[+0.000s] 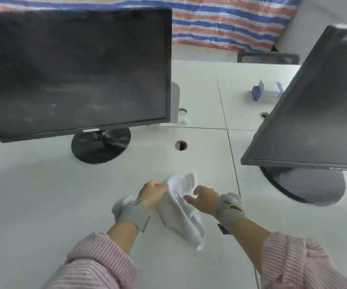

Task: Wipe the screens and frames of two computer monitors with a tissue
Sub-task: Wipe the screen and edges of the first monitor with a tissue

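A white tissue [184, 213] hangs crumpled between my two hands, low over the white desk. My left hand [152, 193] pinches its upper left edge. My right hand [205, 198] grips its right side with fingers curled into the folds. The left monitor [72, 69] is dark, with dusty smears on its screen, and stands on a round black base [100, 146]. The right monitor [318, 113] is dark too, tilted, and cut off by the frame's right edge; its round base [306, 184] sits under it. Both monitors are beyond my hands and apart from the tissue.
The white desk [43, 195] has a round cable hole [181, 145] between the monitors and seams running across it. A blue and white tissue pack [267, 91] lies at the back right. A striped tarp [220, 24] hangs behind the desk.
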The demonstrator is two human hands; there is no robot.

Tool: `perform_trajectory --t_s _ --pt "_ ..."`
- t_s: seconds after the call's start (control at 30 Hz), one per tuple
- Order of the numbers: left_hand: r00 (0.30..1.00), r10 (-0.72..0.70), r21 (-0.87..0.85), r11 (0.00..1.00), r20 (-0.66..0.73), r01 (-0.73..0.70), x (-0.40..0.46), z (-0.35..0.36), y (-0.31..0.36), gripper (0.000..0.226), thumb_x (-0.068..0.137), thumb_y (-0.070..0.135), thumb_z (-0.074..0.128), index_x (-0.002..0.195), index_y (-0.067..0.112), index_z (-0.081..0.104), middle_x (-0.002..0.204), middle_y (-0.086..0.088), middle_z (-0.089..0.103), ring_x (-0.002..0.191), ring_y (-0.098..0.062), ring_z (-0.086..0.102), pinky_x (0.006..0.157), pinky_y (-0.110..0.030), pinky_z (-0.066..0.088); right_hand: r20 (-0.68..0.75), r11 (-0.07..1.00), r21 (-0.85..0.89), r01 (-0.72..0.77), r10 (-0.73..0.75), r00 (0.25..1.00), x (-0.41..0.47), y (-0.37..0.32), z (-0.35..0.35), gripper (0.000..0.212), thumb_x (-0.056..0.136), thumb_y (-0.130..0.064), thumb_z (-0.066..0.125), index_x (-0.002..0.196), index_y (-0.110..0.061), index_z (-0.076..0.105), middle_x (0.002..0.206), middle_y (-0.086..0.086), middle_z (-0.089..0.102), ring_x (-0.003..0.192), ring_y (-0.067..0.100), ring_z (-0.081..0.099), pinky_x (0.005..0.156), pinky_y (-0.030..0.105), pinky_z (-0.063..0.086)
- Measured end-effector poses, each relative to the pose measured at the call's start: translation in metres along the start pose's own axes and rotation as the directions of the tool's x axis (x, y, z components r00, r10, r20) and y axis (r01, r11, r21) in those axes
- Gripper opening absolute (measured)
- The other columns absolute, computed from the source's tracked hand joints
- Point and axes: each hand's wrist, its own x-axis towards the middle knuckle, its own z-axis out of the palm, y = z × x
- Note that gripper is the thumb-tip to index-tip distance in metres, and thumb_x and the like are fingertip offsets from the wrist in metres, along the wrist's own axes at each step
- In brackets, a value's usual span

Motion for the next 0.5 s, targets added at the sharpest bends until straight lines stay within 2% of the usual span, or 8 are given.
perform_trajectory --t_s 0.07,0.13,0.17,0.23,0.3,0.37,0.43,0.5 --pt "0.999 -0.038 0.031 0.999 -0.028 0.039 0.005 0.012 -0.012 0.064 0.076 0.039 0.06 0.131 0.009 0.047 0.13 -0.014 0.054 0.117 -0.03 0.053 0.096 -0.04 0.048 0.033 0.999 0.046 -0.026 0.025 0.999 -0.001 0.003 0.022 0.063 0.085 -0.051 0.054 0.128 -0.006 0.041 0.121 0.011 0.058 0.111 0.029 0.055 0.091 0.035 0.043" --pt "0.997 -0.054 -0.015 0.998 -0.056 0.054 0.005 0.024 -0.024 0.07 0.077 0.034 0.064 0.136 0.006 0.04 0.134 -0.017 0.049 0.121 -0.031 0.05 0.099 -0.041 0.044 0.038 0.996 0.088 -0.009 0.006 0.999 -0.003 0.004 0.044 0.069 0.084 -0.044 0.058 0.137 -0.011 0.029 0.126 0.012 0.053 0.116 0.031 0.05 0.094 0.038 0.042" --pt "0.995 -0.06 -0.069 0.996 -0.081 0.054 0.004 0.028 -0.028 0.076 0.072 0.034 0.066 0.137 0.006 0.039 0.135 -0.017 0.047 0.121 -0.031 0.049 0.099 -0.042 0.044 0.044 0.996 0.094 0.007 -0.011 0.999 -0.003 0.004 0.05 0.066 0.085 -0.038 0.057 0.138 -0.013 0.027 0.128 0.012 0.052 0.117 0.031 0.048 0.095 0.039 0.042" --pt "0.99 -0.101 -0.255 0.964 -0.1 0.073 -0.003 0.032 -0.027 0.088 0.061 0.035 0.066 0.138 0.006 0.036 0.132 -0.017 0.048 0.112 -0.031 0.054 0.089 -0.044 0.05 0.048 0.992 0.127 0.025 -0.031 0.998 0.001 0.002 0.053 0.047 0.089 -0.026 0.049 0.132 -0.012 0.038 0.124 0.014 0.055 0.114 0.032 0.051 0.093 0.037 0.043" --pt "0.99 -0.134 -0.424 0.9 -0.042 0.103 -0.011 0.032 -0.018 0.081 0.067 0.025 0.072 0.137 0.004 0.035 0.123 -0.02 0.054 0.087 -0.026 0.058 0.059 -0.031 0.05 0.014 0.982 0.176 0.073 -0.076 0.997 0.001 -0.001 0.046 0.027 0.09 -0.022 0.046 0.111 -0.006 0.054 0.112 0.017 0.06 0.104 0.032 0.056 0.084 0.032 0.042" --pt "0.994 -0.109 -0.433 0.895 0.026 0.109 -0.015 0.03 -0.014 0.068 0.068 0.02 0.075 0.126 -0.002 0.047 0.111 -0.022 0.062 0.064 -0.018 0.055 0.042 -0.017 0.037 -0.05 0.958 0.266 0.109 -0.099 0.994 -0.001 -0.003 0.032 0.021 0.091 -0.024 0.047 0.09 -0.007 0.06 0.094 0.015 0.063 0.09 0.028 0.058 0.071 0.027 0.038" --pt "0.999 -0.027 -0.381 0.924 0.035 0.039 -0.026 0.025 0.0 0.042 0.071 0.015 0.072 0.108 0.0 0.06 0.09 -0.016 0.064 0.051 -0.009 0.052 0.035 -0.011 0.032 -0.135 0.907 0.397 0.142 -0.096 0.986 -0.009 -0.003 0.011 0.022 0.091 -0.024 0.05 0.075 -0.012 0.058 0.073 0.006 0.057 0.075 0.022 0.052 0.061 0.026 0.035" --pt "0.998 0.057 -0.365 0.93 0.0 -0.053 -0.037 0.018 0.019 0.038 0.076 0.015 0.068 0.113 0.01 0.058 0.096 -0.01 0.059 0.064 -0.013 0.055 0.042 -0.014 0.038 -0.221 0.83 0.533 0.163 -0.05 0.974 -0.022 -0.001 -0.015 0.03 0.092 -0.024 0.051 0.064 -0.014 0.051 0.062 0.0 0.049 0.066 0.019 0.047 0.055 0.027 0.034"
